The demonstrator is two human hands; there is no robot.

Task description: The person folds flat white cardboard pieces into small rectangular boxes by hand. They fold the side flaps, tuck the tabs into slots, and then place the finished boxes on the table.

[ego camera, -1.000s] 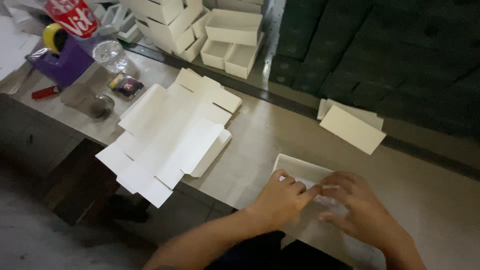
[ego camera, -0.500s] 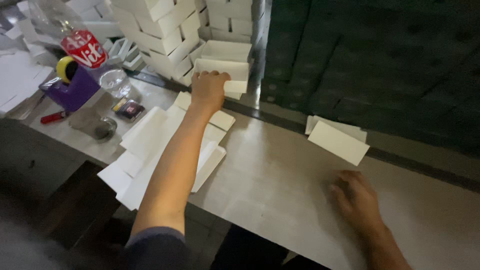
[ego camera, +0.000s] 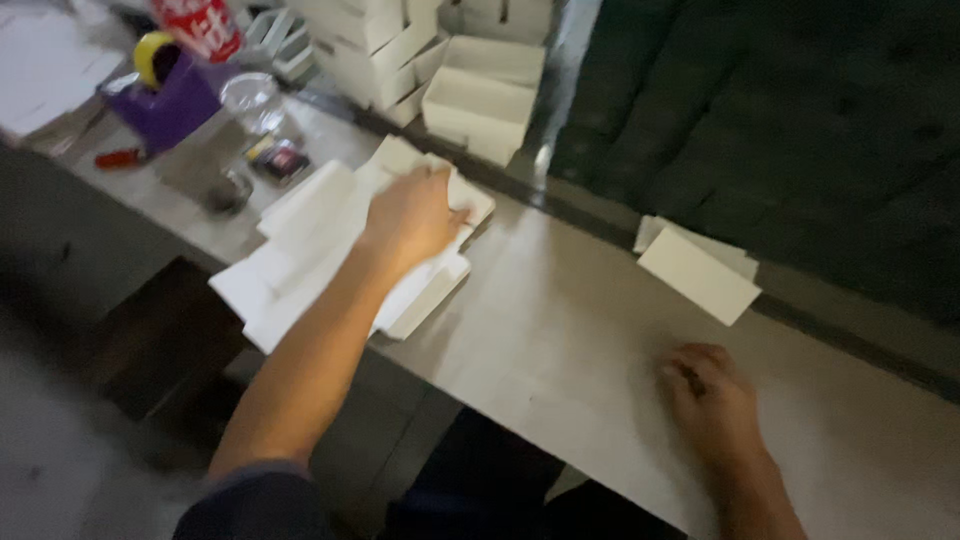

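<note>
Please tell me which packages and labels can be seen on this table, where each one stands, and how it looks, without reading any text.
Flat box blanks: white die-cut card, stacked at the table's left under the left hand.
Folded boxes: white, rectangular, piled at the back.
Flat pieces: two white cards, back right, beyond the right hand.
Bottle label: red with white marks, top left.
Small packet: dark, red patch, near a clear cup.

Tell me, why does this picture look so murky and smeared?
Head view: dim light, the dark wall swallows detail; motion blur smears the left hand on the flat white box blanks; the right hand on the table is soft too.
</note>
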